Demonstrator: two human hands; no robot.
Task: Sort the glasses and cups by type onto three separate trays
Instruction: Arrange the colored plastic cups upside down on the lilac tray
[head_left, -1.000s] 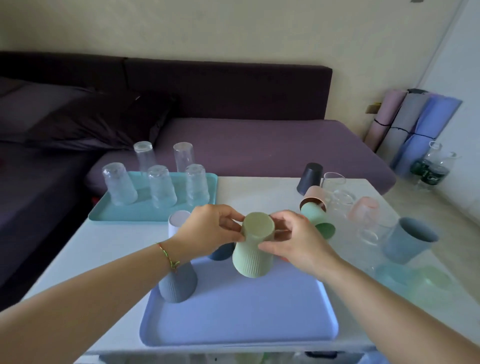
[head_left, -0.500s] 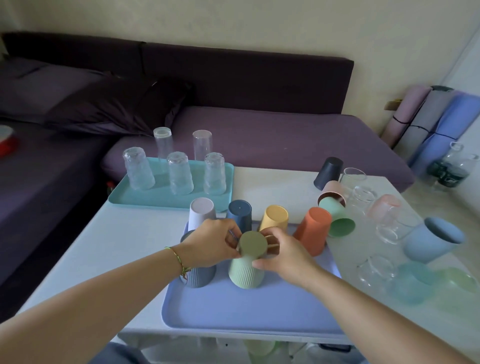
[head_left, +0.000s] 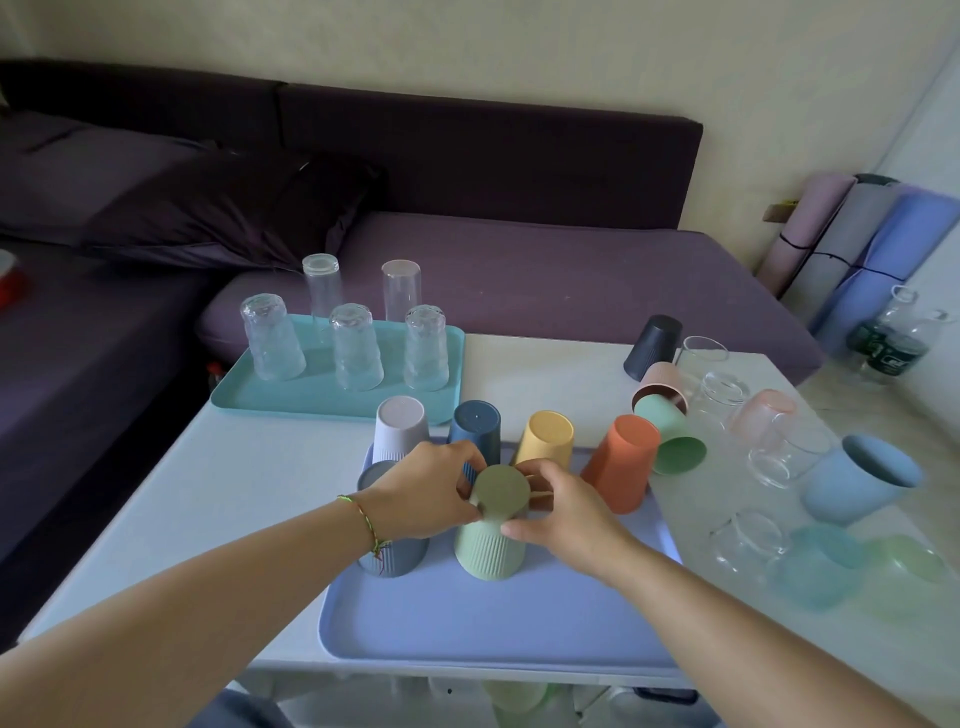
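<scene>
In the head view, centre frame, our left hand (head_left: 426, 488) and right hand (head_left: 566, 506) pinch with curled fingers (head_left: 460, 460) the upturned base of the sage-green ribbed cup (head_left: 491, 545), which stands mouth-down on the lilac-blue tray (head_left: 467, 623). We judge that a careless nudge could topple the grey-blue ribbed cup (head_left: 395, 561) just left of it. The green cup looks matte, fluted and opaque.

I'm at home, in what looks like a living room. Beyond my white table (head_left: 156, 493), a dark purple sofa (head_left: 519, 270) runs across twelve o'clock, with a pillow (head_left: 218, 208) lying at ten o'clock. Rolled exercise mats (head_left: 857, 249) lean against the wall at two o'clock, with bottles (head_left: 888, 343) on the floor just beside them.
</scene>
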